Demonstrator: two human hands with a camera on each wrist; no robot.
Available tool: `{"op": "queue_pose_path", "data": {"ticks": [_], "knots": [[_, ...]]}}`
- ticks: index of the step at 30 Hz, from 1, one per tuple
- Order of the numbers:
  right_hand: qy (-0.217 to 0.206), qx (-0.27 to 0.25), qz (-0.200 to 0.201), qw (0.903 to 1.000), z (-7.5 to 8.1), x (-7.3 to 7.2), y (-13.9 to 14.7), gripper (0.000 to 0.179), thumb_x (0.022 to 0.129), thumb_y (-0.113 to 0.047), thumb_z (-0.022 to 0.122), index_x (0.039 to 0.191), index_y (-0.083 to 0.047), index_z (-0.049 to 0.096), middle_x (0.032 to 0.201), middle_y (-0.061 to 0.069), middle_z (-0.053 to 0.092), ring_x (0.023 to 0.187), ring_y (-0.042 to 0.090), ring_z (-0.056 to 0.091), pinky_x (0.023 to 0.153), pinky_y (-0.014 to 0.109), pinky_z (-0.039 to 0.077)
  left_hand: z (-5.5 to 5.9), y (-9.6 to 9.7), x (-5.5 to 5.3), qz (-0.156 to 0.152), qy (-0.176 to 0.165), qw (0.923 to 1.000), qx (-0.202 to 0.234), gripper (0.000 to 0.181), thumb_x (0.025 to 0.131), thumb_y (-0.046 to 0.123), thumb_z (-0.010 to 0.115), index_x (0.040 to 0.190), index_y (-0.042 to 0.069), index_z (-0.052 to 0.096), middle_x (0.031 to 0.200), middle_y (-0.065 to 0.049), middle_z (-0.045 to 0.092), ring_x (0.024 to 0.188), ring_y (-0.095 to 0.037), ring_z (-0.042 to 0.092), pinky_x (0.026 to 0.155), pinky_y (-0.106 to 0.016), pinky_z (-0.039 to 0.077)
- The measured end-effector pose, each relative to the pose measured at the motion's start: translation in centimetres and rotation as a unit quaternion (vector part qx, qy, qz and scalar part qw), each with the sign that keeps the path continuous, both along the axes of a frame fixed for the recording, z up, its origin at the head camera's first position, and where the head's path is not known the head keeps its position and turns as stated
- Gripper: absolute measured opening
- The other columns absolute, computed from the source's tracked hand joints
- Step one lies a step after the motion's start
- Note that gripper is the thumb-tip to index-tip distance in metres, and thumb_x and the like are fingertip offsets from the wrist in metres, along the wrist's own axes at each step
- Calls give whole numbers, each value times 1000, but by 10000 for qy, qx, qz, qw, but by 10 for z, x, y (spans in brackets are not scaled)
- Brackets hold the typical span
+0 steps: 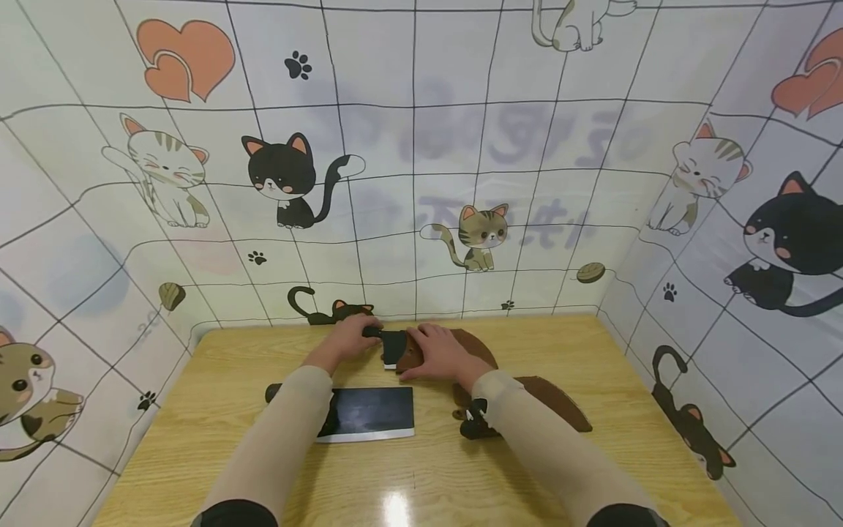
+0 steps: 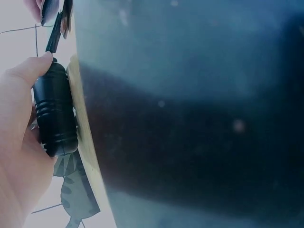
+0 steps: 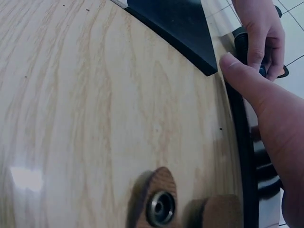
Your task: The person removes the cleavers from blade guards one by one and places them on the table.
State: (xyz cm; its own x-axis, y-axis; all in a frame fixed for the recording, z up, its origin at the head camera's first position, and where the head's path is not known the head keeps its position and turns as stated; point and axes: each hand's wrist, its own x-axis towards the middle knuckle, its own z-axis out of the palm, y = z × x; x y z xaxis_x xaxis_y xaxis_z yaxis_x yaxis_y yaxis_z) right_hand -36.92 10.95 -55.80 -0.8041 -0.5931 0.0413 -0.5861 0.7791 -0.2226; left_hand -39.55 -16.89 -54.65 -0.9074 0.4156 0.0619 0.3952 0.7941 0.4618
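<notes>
My left hand grips the ribbed black handle of a cleaver near the table's back edge. Part of this cleaver's dark blade, with its pale cutting edge, shows to the right of that hand. A brown leather sheath covers the rest of the blade. Over the sheath lies my right hand, gripping it with the thumb on the near side and the fingers on the far side. The right wrist view catches this thumb close to my left fingers.
A second cleaver lies flat nearer the front, its handle partly behind my left sleeve. Another brown sheath rests at the right, partly under my right forearm; a strap with a metal snap shows there. Cat-print cloth walls enclose the wooden table.
</notes>
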Motion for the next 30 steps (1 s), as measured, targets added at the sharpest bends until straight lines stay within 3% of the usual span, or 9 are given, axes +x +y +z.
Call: {"op": "queue_pose_path", "data": {"ticks": [6, 8, 13, 15, 19, 22, 27, 29, 30], "knots": [[78, -50, -114, 9999, -4, 1, -6, 120, 83, -90, 72, 172, -16, 41, 161, 12, 49, 154, 37, 43, 127, 59, 31, -11, -6, -10, -38, -31, 9999, 147, 38, 105, 30, 78, 140, 15, 74, 146, -15, 69, 141, -46, 58, 117, -82, 29], [108, -44, -153, 9998, -8, 0, -8, 121, 82, -91, 71, 172, -15, 40, 160, 12, 49, 153, 36, 42, 127, 59, 31, -21, -10, -18, -52, -15, 9998, 192, 40, 105, 33, 78, 141, 16, 74, 146, -14, 68, 141, -46, 58, 117, -81, 30], [171, -61, -261, 9995, -17, -3, -9, 124, 81, -93, 70, 172, -15, 39, 158, 14, 49, 152, 37, 42, 127, 60, 30, -13, -7, -12, -23, 2, 9999, 166, 39, 106, 30, 77, 140, 13, 74, 145, -16, 68, 140, -47, 59, 115, -82, 32], [192, -76, -290, 9994, -18, -2, -10, 125, 81, -93, 70, 172, -14, 39, 156, 14, 49, 151, 37, 43, 127, 61, 30, -3, -3, -3, 52, -119, 9998, 156, 39, 107, 28, 76, 142, 12, 73, 148, -16, 67, 143, -47, 57, 119, -79, 31], [217, -58, -315, 9993, -15, 1, -11, 124, 81, -92, 70, 173, -14, 38, 153, 13, 51, 149, 35, 44, 126, 60, 31, -2, -2, 0, 140, -269, 9991, 290, 39, 108, 22, 75, 145, 11, 71, 151, -16, 64, 146, -43, 55, 122, -65, 38], [283, 45, -347, 9990, -13, 2, -12, 124, 82, -94, 68, 173, -16, 38, 149, 11, 52, 146, 31, 46, 126, 57, 32, -3, -4, -1, 12, -279, 9987, 422, 38, 107, 21, 76, 143, 10, 72, 148, -17, 66, 144, -43, 56, 120, -60, 42], [403, 75, -304, 9987, -13, 0, -12, 123, 82, -96, 65, 172, -16, 40, 143, 9, 53, 138, 28, 48, 123, 53, 35, -24, -15, -19, -324, -21, 9977, 591, 37, 107, 31, 77, 139, 14, 75, 141, -14, 69, 137, -40, 61, 115, -58, 47], [469, 44, -256, 9986, -13, -1, -11, 123, 82, -95, 66, 171, -14, 42, 140, 9, 54, 133, 27, 50, 120, 52, 38, -40, -20, -31, -427, 220, 9970, 606, 36, 106, 34, 77, 136, 15, 75, 137, -14, 70, 132, -39, 64, 111, -55, 50], [497, 41, -237, 9985, -12, -1, -11, 122, 82, -95, 66, 171, -14, 43, 139, 9, 54, 131, 27, 50, 119, 51, 39, -36, -18, -29, -410, 175, 9971, 615, 35, 106, 33, 78, 135, 15, 76, 137, -14, 70, 132, -40, 64, 111, -56, 50]]}}
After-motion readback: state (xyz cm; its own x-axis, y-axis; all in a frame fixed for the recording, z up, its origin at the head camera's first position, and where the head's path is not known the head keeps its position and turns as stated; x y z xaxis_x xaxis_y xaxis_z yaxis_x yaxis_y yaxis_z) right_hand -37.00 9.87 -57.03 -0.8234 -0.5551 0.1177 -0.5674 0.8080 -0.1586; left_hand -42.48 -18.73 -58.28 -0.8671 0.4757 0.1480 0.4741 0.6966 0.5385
